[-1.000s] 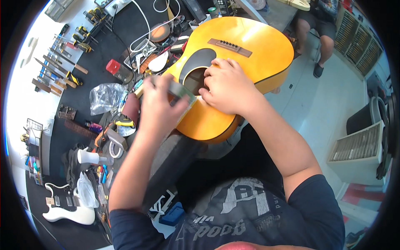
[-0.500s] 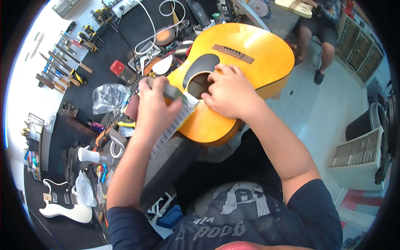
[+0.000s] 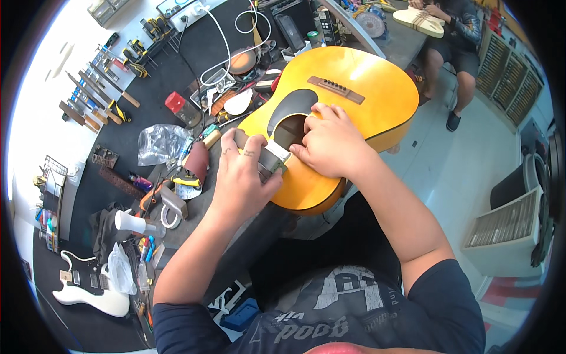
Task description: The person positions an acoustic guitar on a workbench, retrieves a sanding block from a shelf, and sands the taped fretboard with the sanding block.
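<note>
Okay, head view, the only one: the glossy amber-yellow acoustic guitar body (image 3: 371, 115) is lying face up ahead of the person, beside the cluttered black workbench top (image 3: 159, 76); what's supporting it underneath isn't showing.

The left hand (image 3: 244, 177) is clamping a dark grey-green rectangular block (image 3: 273, 162), fingers over it, thumb along the near side, by a narrow pale strip (image 3: 278, 148). The right hand (image 3: 333, 144) is resting at the round dark soundhole (image 3: 290, 131), fingers bent, thumb apart — can't tell if it's gripping the rim or only pressing.

Risks, as judged: the block is sitting close to bare varnish, so overrunning or tilting could be scratching the finish, cause being uneven left-hand pressure. The right thumb is lying near the block's path too — a slip could be catching it. If the right hand is bracing too lightly, the body could be swivelling. Close clutter, like the maroon abrasive-looking roll (image 3: 197, 160), could be snagging the left hand.
</note>
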A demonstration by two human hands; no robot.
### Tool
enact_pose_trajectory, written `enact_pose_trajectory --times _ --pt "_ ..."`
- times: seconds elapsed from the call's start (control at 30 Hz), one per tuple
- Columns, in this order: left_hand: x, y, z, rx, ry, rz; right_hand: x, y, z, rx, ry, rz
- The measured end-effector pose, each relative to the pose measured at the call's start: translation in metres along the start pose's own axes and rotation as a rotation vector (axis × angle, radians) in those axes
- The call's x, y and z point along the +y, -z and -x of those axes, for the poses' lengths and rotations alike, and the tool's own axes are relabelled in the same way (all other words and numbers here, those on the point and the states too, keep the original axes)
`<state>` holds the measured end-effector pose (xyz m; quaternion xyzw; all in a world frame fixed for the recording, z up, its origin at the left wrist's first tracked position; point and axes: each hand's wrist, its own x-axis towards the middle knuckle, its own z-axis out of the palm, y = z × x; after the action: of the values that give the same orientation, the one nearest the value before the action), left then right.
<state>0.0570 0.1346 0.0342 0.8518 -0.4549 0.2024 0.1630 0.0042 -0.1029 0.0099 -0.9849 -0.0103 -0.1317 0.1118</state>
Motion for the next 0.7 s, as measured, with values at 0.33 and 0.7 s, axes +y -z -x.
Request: enact_pose_trajectory --times 0.33,0.7 --pt "-0.032 0.005 -0.016 0.032 0.224 -0.067 -0.004 0.006 0.002 -0.036 -0.032 -0.023" --pt "-0.012 0.014 0.010 0.014 0.140 -0.029 -0.010 0.014 0.006 -0.076 0.003 0.027"
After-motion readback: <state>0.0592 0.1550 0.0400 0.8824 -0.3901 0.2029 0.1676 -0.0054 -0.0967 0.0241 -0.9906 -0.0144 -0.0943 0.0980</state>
